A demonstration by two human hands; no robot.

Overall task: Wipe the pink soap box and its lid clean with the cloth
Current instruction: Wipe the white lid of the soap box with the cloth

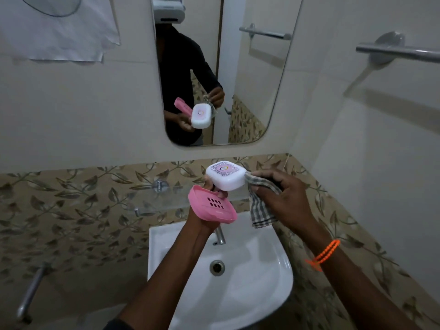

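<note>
Left hand (pixel 209 186) pinching light, slick box (pixel 212 207) and lid (pixel 225 178) at edges; right hand (pixel 281 194) fingers bunched round soft cloth (pixel 260 210).

Soap box (pixel 212 207): pink, 2 rows of dark slots. Lid (pixel 225 177): white, with a pink-purple printed emblem on top. Cloth (pixel 260 206): grey-and-white check. Sink (pixel 262 277): white. Wall tile band (pixel 83 198): beige with brown leaf vines. Wrist band (pixel 325 253): bright orange beads.
</note>
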